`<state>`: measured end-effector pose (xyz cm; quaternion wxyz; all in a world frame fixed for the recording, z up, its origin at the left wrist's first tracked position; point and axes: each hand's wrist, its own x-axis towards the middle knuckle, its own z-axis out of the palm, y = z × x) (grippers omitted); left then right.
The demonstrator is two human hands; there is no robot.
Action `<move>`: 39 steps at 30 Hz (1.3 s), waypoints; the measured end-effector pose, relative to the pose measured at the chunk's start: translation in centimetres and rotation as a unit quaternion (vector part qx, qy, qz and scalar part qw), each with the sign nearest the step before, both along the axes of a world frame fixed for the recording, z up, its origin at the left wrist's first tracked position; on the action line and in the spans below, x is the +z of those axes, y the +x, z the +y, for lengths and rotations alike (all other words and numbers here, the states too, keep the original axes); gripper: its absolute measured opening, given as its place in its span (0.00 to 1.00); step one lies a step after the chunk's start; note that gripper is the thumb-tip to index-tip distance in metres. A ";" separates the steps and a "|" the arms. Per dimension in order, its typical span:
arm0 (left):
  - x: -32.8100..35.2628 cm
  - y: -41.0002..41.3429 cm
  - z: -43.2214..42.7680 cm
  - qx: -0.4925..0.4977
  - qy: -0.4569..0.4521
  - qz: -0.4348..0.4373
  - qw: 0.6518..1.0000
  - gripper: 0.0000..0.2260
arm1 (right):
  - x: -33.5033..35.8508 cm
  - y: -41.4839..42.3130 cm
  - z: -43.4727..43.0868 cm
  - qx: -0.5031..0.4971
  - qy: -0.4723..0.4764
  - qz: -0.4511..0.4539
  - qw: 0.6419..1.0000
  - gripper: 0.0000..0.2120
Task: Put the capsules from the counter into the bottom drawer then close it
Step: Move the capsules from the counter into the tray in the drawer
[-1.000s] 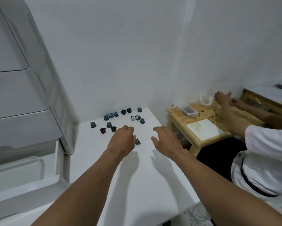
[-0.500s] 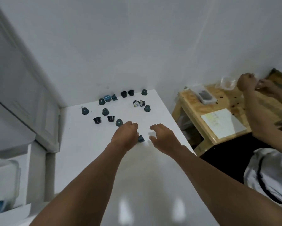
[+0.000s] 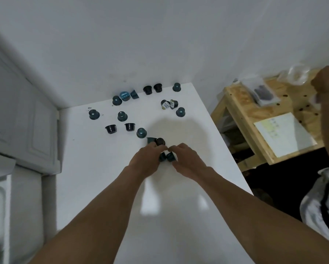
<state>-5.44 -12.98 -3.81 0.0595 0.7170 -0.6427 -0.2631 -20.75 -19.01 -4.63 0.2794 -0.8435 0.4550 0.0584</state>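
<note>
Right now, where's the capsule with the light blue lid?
In the head view, the blue-lidded capsule lies at the back of the white counter, near the wall and left of centre, between two dark teal capsules.

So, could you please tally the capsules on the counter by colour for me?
Teal or blue capsules: 8
Black capsules: 4
White-labelled capsules: 2
Dark capsules at the hands, colour unclear: 4
Total: 18
</note>
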 end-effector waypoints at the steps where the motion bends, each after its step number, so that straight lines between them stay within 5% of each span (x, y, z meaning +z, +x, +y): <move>1: -0.3 0.0 -0.2 -0.004 0.004 0.004 1.000 0.21 | -0.3 0.0 -0.2 -0.002 0.004 0.002 1.000 0.18; 7: -1.4 0.5 -1.5 -0.003 0.013 0.008 1.000 0.14 | -1.5 0.1 -1.0 -0.013 -0.006 0.003 1.000 0.08; 21: -0.2 0.7 0.5 0.091 0.037 -0.012 0.995 0.12 | -1.1 0.0 -1.2 -0.020 -0.001 0.027 0.999 0.09; 29: 4.1 0.1 4.0 0.150 -0.036 0.009 0.988 0.16 | 2.9 -0.4 0.6 -0.012 -0.010 -0.008 1.000 0.22; 39: 13.1 -3.0 12.9 0.289 -0.183 -0.060 0.938 0.21 | 12.7 0.2 5.4 0.100 -0.088 -0.127 0.983 0.19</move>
